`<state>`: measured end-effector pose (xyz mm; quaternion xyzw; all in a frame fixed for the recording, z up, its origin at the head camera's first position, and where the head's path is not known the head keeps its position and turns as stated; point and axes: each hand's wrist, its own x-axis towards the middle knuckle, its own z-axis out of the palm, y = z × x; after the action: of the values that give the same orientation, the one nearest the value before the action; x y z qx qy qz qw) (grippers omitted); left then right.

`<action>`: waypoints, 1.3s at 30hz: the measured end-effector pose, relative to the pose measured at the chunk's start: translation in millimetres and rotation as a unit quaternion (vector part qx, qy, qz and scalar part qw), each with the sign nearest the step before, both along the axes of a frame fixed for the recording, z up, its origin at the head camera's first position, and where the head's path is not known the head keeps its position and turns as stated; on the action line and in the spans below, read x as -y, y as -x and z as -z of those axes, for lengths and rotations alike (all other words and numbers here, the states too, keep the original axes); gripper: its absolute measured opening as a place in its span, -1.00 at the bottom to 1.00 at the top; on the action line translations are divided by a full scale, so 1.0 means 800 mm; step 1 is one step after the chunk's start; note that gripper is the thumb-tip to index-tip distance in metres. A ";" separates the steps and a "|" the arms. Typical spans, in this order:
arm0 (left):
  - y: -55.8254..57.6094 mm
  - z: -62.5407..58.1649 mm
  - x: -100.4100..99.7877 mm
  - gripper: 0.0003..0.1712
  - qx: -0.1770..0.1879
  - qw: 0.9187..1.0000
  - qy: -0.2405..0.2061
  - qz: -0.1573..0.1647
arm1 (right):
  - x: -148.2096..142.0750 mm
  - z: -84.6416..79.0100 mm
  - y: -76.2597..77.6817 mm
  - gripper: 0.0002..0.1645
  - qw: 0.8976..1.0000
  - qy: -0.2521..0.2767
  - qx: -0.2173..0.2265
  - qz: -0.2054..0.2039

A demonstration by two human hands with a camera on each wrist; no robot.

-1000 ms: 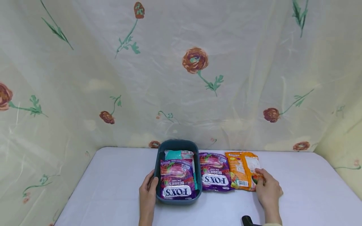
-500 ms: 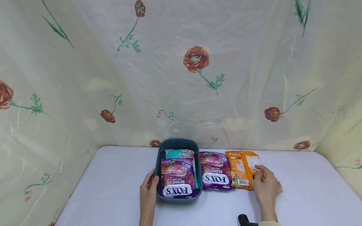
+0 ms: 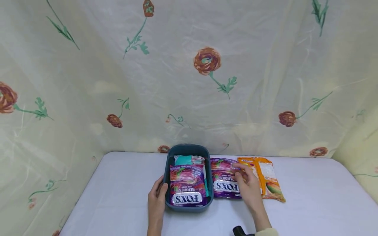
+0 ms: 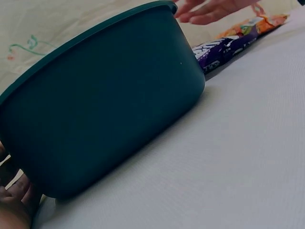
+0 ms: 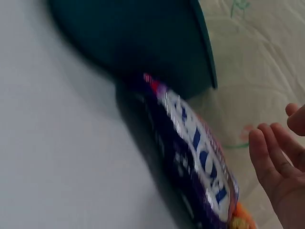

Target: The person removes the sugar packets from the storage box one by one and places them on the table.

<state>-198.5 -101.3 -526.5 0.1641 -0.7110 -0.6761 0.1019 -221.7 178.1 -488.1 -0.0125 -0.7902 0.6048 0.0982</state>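
Note:
A dark teal plastic bin holds a purple Fox's Berries candy bag lying over a turquoise packet. My left hand rests against the bin's left outer wall; its fingertips show at the lower corner in the left wrist view. Right of the bin lies a second purple Fox's Berries bag, followed by an orange bag with a mango picture. Over the second purple bag hovers my right hand, fingers loosely extended and holding nothing; the right wrist view shows a gap between its fingers and that bag.
A white-covered table carries everything. Behind it hangs a pale curtain printed with flowers, enclosing the back and sides. A black object shows beside the right sleeve at the front.
My right hand has left the orange bag's right edge and moved left over the second purple bag. The orange bag's mango picture is now uncovered. My left hand stays at the bin.

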 end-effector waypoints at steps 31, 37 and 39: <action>-0.001 -0.004 0.002 -0.55 -0.010 1.000 -0.003 -0.001 | 0.134 -0.046 -0.041 -0.51 0.974 -0.082 0.077 -0.195; -0.002 -0.003 0.003 -0.54 -0.013 1.000 -0.003 0.002 | 0.147 -0.039 -0.038 -0.55 0.977 -0.124 0.055 -0.165; -0.002 -0.003 0.003 -0.53 -0.012 1.000 -0.003 0.000 | 0.149 -0.038 -0.037 -0.56 0.976 -0.131 0.055 -0.164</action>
<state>-197.0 -103.6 -524.3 0.1559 -0.7078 -0.6802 0.1099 -191.9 58.5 -457.5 0.0966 -0.8579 0.5027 -0.0450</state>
